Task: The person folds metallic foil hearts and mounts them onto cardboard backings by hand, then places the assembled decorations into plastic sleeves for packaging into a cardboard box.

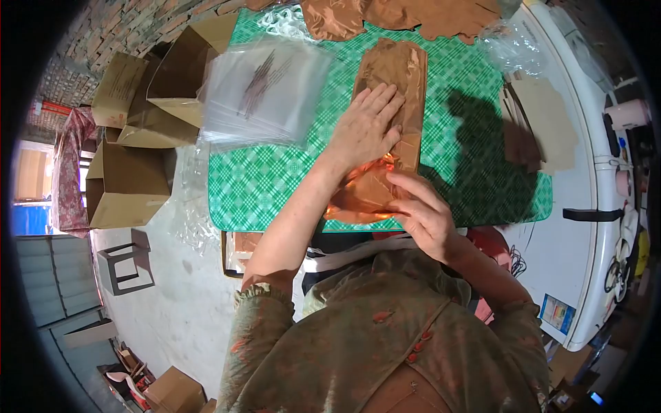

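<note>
A long folded piece of shiny copper-brown cloth [394,76] lies on the green checked table [275,179]. My left hand [366,125] lies flat on the middle of it, fingers spread and pressing down. My right hand [421,212] pinches the near end of the cloth at the table's front edge, where the fabric bunches up and glows orange.
A stack of clear plastic bags [265,89] lies to the left on the table. More copper cloth [399,17] is heaped at the far edge. Flat brown card pieces [540,124] sit at the right. Open cardboard boxes [127,186] stand on the floor to the left.
</note>
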The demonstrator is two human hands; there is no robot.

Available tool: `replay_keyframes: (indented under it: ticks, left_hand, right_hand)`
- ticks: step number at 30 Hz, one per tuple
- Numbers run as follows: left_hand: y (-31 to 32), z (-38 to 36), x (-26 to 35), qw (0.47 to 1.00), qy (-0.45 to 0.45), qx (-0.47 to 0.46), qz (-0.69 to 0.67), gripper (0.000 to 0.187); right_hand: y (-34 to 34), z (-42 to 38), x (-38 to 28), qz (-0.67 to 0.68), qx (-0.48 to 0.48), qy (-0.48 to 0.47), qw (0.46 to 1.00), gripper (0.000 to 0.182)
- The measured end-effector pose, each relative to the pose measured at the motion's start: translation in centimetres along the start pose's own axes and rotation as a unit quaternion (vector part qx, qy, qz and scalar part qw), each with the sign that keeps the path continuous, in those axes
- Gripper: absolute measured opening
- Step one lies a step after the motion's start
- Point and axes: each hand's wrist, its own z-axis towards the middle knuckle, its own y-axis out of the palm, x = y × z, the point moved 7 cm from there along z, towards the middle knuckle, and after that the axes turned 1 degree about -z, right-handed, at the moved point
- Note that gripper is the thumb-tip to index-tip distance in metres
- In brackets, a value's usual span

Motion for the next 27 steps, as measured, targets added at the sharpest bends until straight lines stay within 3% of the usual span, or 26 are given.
replay_keyframes:
  ticks: [5, 7, 9, 13, 17, 27]
  left_hand:
    - [-0.1, 0.0, 0.1, 1.000, -0.004, -0.005, -0.004, 0.059]
    - [0.1, 0.1, -0.1, 1.000, -0.003, -0.005, 0.002, 0.059]
    - [0.1, 0.1, 0.0, 1.000, -0.005, -0.008, 0.004, 0.059]
    - [-0.1, 0.2, 0.2, 1.000, -0.003, -0.003, 0.006, 0.057]
    - [0.1, 0.2, 0.2, 1.000, 0.001, 0.010, 0.014, 0.056]
    - [1.6, -0.1, 3.8, 0.998, -0.032, -0.015, 0.057, 0.057]
  right_hand:
    - [-0.1, 0.5, -0.2, -0.093, -0.087, -0.074, 0.989, 0.055]
    - [-0.2, 0.5, 0.3, -0.173, -0.100, -0.127, 0.971, 0.054]
    - [-0.9, 1.4, 1.6, -0.146, -0.085, -0.091, 0.981, 0.040]
    - [-1.2, 2.8, 3.7, -0.287, -0.086, -0.116, 0.947, 0.032]
    - [-1.0, 3.1, 3.9, -0.317, -0.059, -0.154, 0.934, 0.030]
    - [-4.6, 0.2, 4.3, -0.218, -0.031, -0.104, 0.970, 0.028]
